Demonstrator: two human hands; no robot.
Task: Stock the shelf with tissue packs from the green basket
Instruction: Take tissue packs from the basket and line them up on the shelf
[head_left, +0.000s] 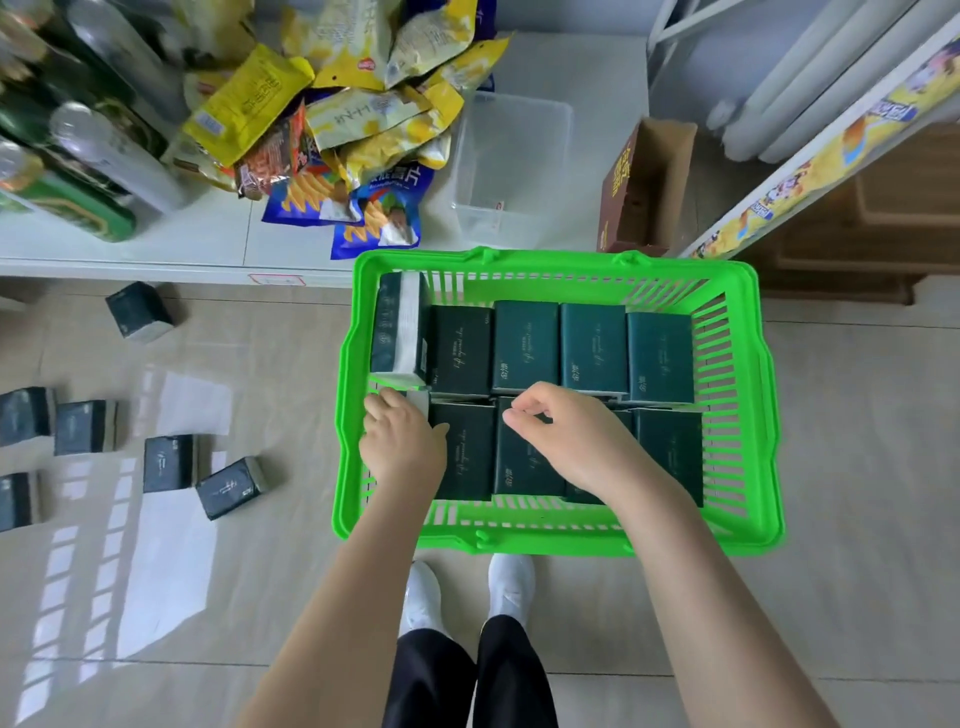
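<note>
head cam steeply down, close over basket (550, 258)

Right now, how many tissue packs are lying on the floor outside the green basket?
6 tissue packs: one by the shelf, two at far left, one below them at the frame edge, two nearer the green basket. More may lie out of frame.

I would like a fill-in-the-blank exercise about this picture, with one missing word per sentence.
The basket is ___ in colour.
Both the left hand and the right hand are inside the ___.
Loose tissue packs lie on the ___ beside it.
Missing words: green, basket, floor.
</note>
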